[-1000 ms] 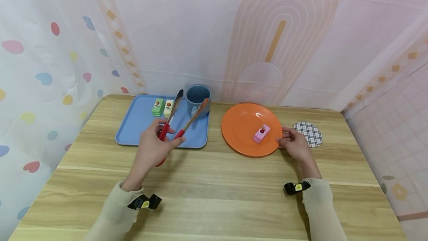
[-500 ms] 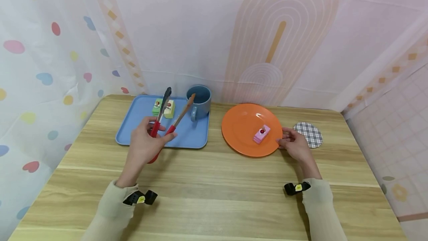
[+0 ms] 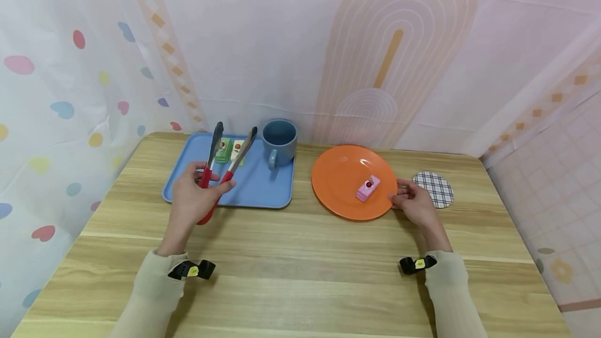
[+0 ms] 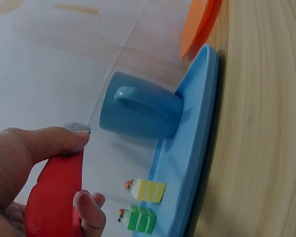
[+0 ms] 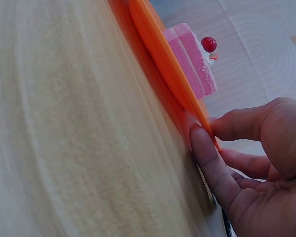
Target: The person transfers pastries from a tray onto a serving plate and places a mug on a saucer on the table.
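Note:
My left hand [image 3: 190, 198] grips the red handles of a pair of metal-armed tongs [image 3: 228, 174], thumb on one arm and fingers on the other. The tongs' arms stand spread, tips pointing to the back, over the blue tray [image 3: 263, 194]. In the head view they overlap a green toy cake slice [image 3: 224, 151] and a yellow toy cake slice [image 4: 150, 191] standing side by side on that tray. My right hand [image 3: 415, 203] pinches the right rim of an orange plate [image 3: 335, 181] between thumb and fingers. On the plate sits a pink toy cake slice [image 5: 190, 61] topped with a cherry.
A blue mug [image 3: 280, 146] stands at the tray's back right corner, its handle towards me. Right of the plate lies a round checked coaster [image 3: 435, 190]. A patterned cloth [image 3: 263, 56] hangs behind the wooden table [image 3: 300, 275].
My left hand has moved left with the tongs, whose tips have shifted from in front of the mug to the green and yellow cake slices. The right hand and plate have stayed put.

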Action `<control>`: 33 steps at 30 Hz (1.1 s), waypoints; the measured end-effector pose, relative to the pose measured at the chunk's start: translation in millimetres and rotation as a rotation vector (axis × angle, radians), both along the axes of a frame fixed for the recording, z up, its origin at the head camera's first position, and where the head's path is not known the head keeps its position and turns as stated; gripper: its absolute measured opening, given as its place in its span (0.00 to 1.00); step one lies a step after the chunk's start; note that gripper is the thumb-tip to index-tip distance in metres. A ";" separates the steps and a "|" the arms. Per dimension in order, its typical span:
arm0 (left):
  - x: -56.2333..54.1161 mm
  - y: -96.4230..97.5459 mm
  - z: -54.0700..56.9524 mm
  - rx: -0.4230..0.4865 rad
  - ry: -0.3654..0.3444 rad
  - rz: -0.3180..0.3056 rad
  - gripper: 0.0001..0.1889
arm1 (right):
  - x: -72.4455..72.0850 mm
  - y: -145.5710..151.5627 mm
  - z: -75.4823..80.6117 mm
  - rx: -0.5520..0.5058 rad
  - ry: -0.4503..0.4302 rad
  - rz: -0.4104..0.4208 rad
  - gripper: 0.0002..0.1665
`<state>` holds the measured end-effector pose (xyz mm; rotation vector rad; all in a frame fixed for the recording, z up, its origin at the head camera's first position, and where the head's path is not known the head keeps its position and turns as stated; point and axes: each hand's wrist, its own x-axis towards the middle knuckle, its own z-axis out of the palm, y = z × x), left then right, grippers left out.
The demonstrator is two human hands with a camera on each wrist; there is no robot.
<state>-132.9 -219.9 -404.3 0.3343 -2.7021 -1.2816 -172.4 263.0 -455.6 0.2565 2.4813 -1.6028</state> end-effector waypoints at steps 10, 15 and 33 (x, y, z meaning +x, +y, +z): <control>-2.6 -13.0 -8.6 0.003 -0.010 0.026 0.42 | 0.0 0.1 0.3 0.005 0.010 0.005 0.35; -5.1 -17.2 -12.4 0.006 -0.015 0.032 0.42 | 0.8 0.8 2.1 0.018 0.008 0.004 0.35; -10.1 -28.9 -26.9 -0.014 -0.074 0.068 0.41 | 0.1 0.6 -0.3 0.021 0.008 0.008 0.35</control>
